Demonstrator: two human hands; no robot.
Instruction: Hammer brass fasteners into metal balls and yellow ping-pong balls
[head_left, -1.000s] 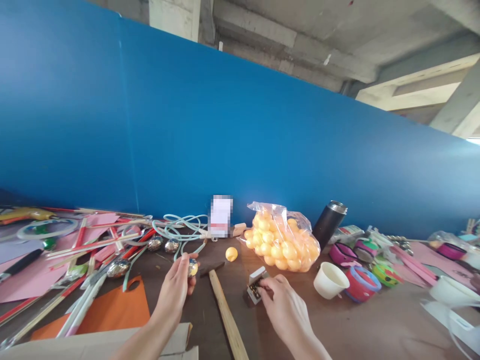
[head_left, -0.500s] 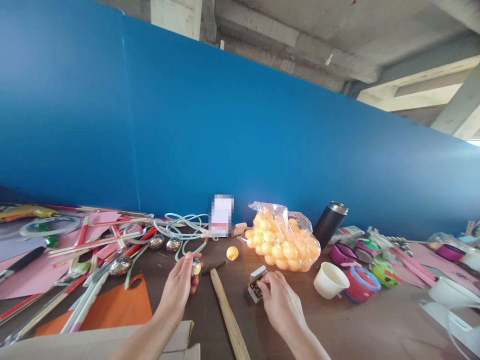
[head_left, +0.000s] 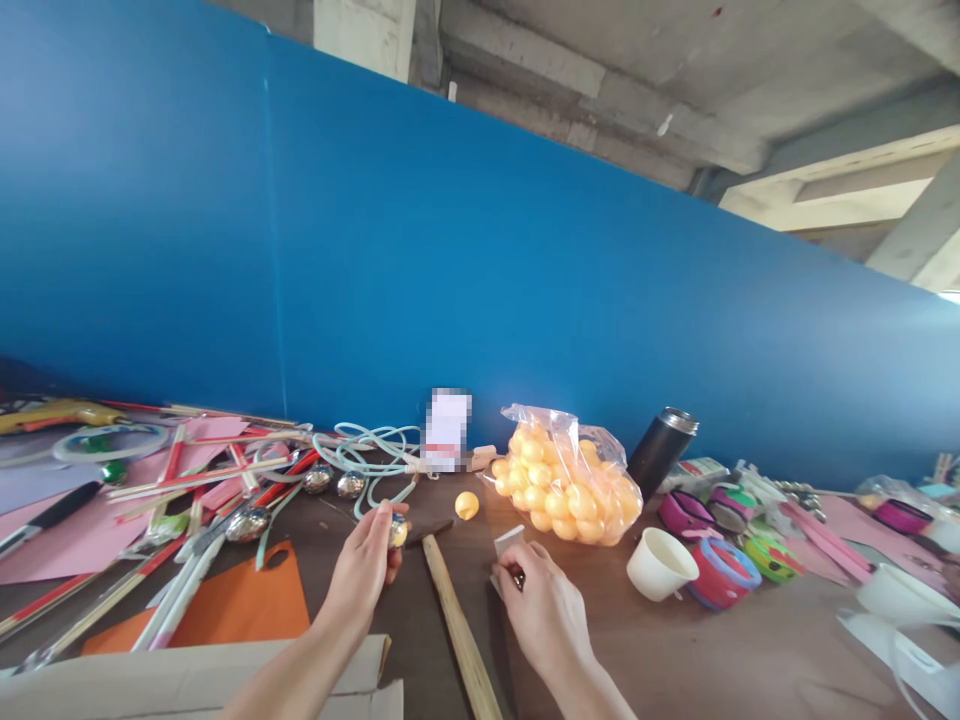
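My left hand (head_left: 366, 562) is closed around a shiny silver ball (head_left: 397, 530) with a yellowish reflection, held up above the table. My right hand (head_left: 544, 605) has its thumb and fingers pinched together over a small box (head_left: 510, 540). Only the pale edge of that box shows; the hand hides the rest, and what the fingertips hold is not clear. Between the hands lies a hammer (head_left: 459, 630) with a wooden handle. A single orange ball (head_left: 466, 506) rests beyond it.
A clear bag of orange balls (head_left: 562, 490), a black flask (head_left: 663, 450) and a white paper cup (head_left: 661, 565) stand to the right. Pale tubing (head_left: 367, 448), more silver balls (head_left: 351, 485), orange felt (head_left: 255, 600) and sticks crowd the left. Cardboard (head_left: 187, 680) lies in front.
My right hand has shifted slightly left, farther over the small box, covering the contents that showed before. My left hand still holds the silver ball in nearly the same place.
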